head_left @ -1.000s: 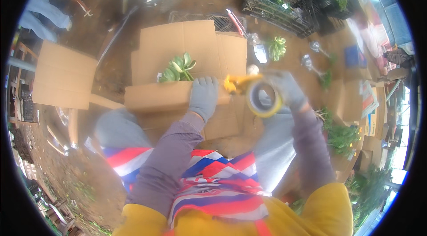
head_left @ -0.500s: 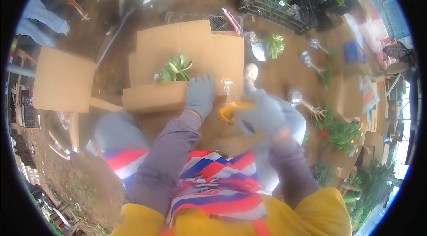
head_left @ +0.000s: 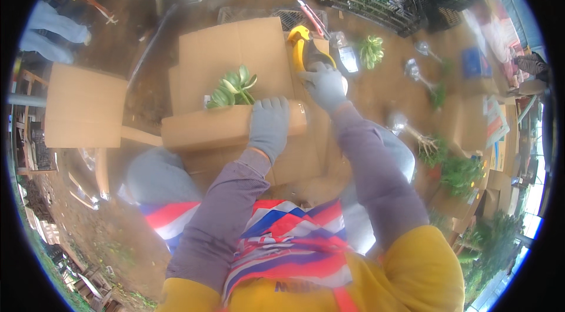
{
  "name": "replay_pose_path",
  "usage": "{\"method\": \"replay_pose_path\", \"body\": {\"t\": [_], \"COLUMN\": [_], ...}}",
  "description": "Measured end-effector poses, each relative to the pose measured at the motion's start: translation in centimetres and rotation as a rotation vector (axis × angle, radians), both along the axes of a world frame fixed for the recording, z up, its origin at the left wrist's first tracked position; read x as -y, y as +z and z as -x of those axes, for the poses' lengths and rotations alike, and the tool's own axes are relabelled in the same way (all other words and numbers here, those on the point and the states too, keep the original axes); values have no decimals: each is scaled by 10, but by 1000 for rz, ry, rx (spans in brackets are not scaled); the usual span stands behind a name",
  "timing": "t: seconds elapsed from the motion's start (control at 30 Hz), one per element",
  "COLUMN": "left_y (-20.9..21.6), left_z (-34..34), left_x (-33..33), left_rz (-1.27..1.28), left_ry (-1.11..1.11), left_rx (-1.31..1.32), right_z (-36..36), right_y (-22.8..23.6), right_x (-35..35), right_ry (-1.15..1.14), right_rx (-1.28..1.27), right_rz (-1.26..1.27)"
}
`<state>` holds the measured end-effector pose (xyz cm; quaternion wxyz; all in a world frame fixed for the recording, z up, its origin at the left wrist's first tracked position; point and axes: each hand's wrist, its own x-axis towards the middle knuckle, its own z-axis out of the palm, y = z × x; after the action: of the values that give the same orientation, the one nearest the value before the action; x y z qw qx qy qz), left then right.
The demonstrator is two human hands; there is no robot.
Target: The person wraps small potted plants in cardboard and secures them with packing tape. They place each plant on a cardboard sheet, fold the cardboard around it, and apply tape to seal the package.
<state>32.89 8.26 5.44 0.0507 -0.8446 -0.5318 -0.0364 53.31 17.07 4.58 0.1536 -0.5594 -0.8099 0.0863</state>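
In front of me lies a cardboard box (head_left: 229, 126) with its folded side toward me. Its large flap (head_left: 229, 44) lies spread behind, and a green leafy plant (head_left: 233, 88) pokes out between them. My left hand (head_left: 271, 126), in a grey glove, presses on the box near its right end, fingers curled over the top. My right hand (head_left: 325, 85), also gloved, grips a yellow and black tape dispenser (head_left: 299, 47) by its lower part, over the right-hand cardboard. Shiny tape shows at the box's right end. A red utility knife (head_left: 312, 17) lies just beyond the dispenser.
Beyond the box sit black plastic crates (head_left: 374, 0) with plants. Bare-rooted plants with plastic-wrapped ends (head_left: 428, 144) lie to the right, near a leafy green clump (head_left: 371, 52). A cardboard sheet (head_left: 85, 106) stands at left. Another person's legs (head_left: 50, 32) show at far left.
My right hand has swung forward from near my right knee with the tape dispenser, to the far side of the box's right end. My left hand stays on the box.
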Motion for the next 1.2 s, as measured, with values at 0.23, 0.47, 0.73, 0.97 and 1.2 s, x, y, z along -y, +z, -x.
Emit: {"method": "replay_pose_path", "body": {"t": [0.23, 0.47, 0.73, 0.97, 1.2], "left_y": [3, 8, 22, -14, -28], "left_z": [-4, -2, 19, 40, 39], "left_x": [-4, -6, 16, 55, 71], "left_rz": [81, 91, -8, -32, 86], "left_ry": [16, 11, -59, -76, -126], "left_rx": [-27, -48, -60, -14, 6], "right_z": [6, 9, 23, 35, 166], "right_y": [2, -52, -61, -13, -13], "right_x": [83, 78, 95, 89, 57], "right_ry": [185, 108, 137, 365, -23], "right_rx": [-222, -260, -208, -135, -358], "right_rz": [302, 378, 435, 401, 449]}}
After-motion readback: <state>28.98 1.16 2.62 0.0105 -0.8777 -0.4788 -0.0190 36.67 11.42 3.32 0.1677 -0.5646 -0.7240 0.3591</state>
